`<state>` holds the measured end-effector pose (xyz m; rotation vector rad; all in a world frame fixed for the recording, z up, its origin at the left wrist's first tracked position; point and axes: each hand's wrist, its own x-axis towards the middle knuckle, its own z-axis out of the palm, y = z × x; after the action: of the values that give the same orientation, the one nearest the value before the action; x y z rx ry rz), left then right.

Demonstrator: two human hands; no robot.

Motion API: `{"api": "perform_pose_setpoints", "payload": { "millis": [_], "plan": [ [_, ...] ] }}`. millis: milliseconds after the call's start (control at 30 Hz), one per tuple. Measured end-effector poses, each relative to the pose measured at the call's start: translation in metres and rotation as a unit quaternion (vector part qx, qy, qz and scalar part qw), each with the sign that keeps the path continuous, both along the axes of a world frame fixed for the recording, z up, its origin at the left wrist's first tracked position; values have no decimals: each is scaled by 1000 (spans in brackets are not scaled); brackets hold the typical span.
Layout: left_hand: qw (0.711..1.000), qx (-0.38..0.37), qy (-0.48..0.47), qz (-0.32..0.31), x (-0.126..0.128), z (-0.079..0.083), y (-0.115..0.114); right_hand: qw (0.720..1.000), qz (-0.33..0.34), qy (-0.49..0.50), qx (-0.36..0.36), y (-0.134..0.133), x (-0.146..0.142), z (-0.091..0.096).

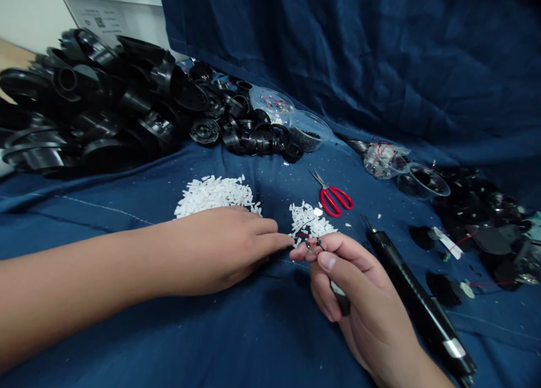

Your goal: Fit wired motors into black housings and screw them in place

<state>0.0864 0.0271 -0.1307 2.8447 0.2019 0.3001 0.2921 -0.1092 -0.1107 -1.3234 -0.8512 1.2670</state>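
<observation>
Right hand (355, 289) pinching small red-and-black wired component (313, 243); open left hand (215, 253) just beside it, near white plastic pieces (310, 219).

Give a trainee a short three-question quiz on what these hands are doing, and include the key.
1. True or false: the red-handled scissors lie on the blue cloth, in neither hand.
2. What does the right hand grip? A: the small wired part. B: the scissors. C: the black tool.
3. Fill in: the pile of white pieces beyond the left hand is the ___ of the two white piles.

Key: 1 true; 2 A; 3 larger.
</observation>
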Motion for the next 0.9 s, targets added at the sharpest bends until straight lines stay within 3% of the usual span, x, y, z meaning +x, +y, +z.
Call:
{"api": "perform_pose_setpoints", "payload": {
  "millis": [900],
  "plan": [
    [1000,-3,4,-8,0,-3,1,999,27,43,13,-3,2,-3]
  ]
}}
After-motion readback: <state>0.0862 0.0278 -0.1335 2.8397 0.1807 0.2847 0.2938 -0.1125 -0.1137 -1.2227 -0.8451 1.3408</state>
